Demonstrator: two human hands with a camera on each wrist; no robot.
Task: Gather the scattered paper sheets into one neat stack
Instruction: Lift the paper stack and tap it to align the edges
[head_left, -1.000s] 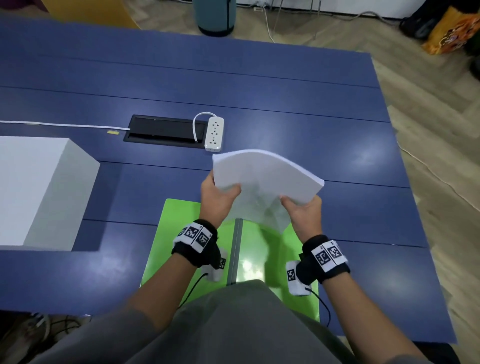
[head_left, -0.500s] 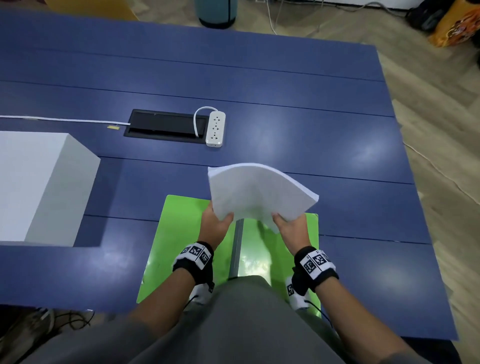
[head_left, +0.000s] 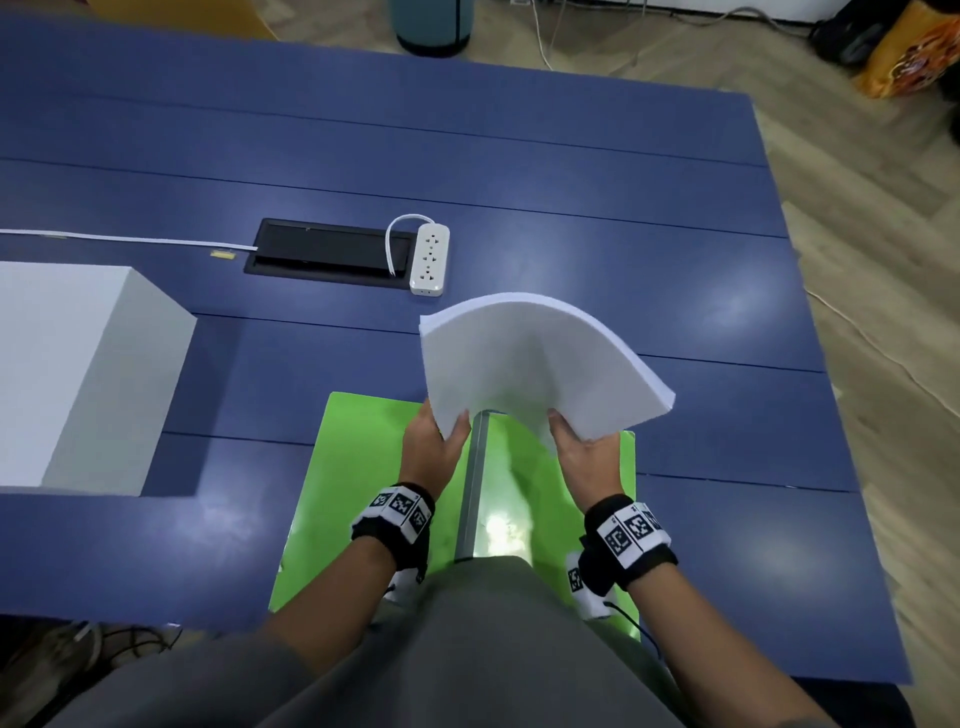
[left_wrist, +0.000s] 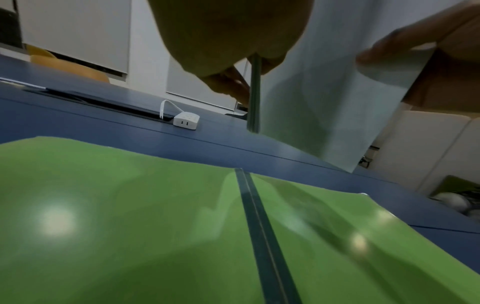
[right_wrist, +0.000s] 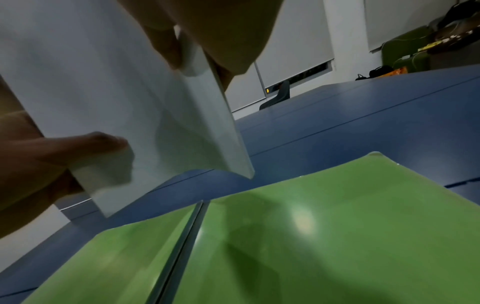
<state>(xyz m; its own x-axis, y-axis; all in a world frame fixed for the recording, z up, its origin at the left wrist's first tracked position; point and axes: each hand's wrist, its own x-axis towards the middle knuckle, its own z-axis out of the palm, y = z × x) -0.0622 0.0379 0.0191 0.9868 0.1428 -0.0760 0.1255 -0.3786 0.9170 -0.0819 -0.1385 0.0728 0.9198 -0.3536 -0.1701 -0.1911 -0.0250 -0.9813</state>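
Moved: the paper stack (head_left: 524, 364) has come down and in toward the body since a second ago, both hands lower over the green folder (head_left: 363, 499).
Left hand (head_left: 431, 452): curled round the stack's near left corner, thumb on top, fingers underneath.
Right hand (head_left: 584, 457): clamped on the near right corner; the right wrist view shows a fingertip (right_wrist: 166, 49) pressed into the underside of the sheets.
Stack position: in the air above the folder's far edge, touching nothing but the hands, bowed upward in an arch with the far edge drooping.
Sheets: already gathered by the look of it, with no loose sheets in view on the table (head_left: 571, 197).
Handling: light but floppy, and plain sheets slide on each other, so a slack pinch would likely let them fan out. Holding both near corners firmly looks right; for squaring, I'd shift to the long sides and tap an edge down.
Beyond: power strip (head_left: 430, 259) beside the cable hatch (head_left: 322, 252), white box (head_left: 78, 374) off to the left, all well apart from the stack.
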